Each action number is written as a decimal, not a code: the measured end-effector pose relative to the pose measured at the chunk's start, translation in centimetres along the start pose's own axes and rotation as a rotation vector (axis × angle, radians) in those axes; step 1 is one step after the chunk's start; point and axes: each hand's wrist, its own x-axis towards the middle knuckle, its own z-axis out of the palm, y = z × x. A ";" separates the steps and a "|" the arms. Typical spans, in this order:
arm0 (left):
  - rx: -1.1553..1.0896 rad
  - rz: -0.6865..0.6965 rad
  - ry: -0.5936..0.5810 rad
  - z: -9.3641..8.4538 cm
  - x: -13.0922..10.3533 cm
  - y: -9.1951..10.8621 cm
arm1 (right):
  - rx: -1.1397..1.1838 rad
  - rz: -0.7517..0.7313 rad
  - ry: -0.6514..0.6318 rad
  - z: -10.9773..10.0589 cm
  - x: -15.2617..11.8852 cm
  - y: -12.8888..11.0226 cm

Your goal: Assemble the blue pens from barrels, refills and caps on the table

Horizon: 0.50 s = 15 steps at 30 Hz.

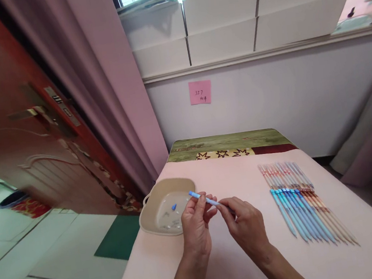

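A slim blue pen [212, 202] is held slantwise between both hands, over the pale pink table cover. My left hand [196, 226] is closed on its upper left part, the darker blue end sticking out past the thumb. My right hand [244, 223] pinches the lower right end, which its fingers hide. Just left of my left hand stands a beige basin [145, 221] with a small blue piece [174, 207] and several small clear or grey bits inside.
On the right lie two rows of pens: blue and brown ones [302, 215] in front, pale clear ones with reddish marks [282, 174] behind. The table [221, 141] meets a wall bearing a pink note [200, 92]. A red door [46, 108] and a purple curtain [111, 76] are at left.
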 end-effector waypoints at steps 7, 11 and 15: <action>-0.012 0.069 0.046 -0.2 0.5 -0.4 | -0.053 0.096 -0.137 0.0 0.0 -0.3; -0.016 0.081 0.075 -0.6 0.9 -0.1 | 0.005 0.166 -0.171 0.0 -0.4 -0.5; 0.007 0.089 0.081 -0.8 0.8 0.0 | -0.025 0.168 -0.114 -0.1 -0.5 -0.3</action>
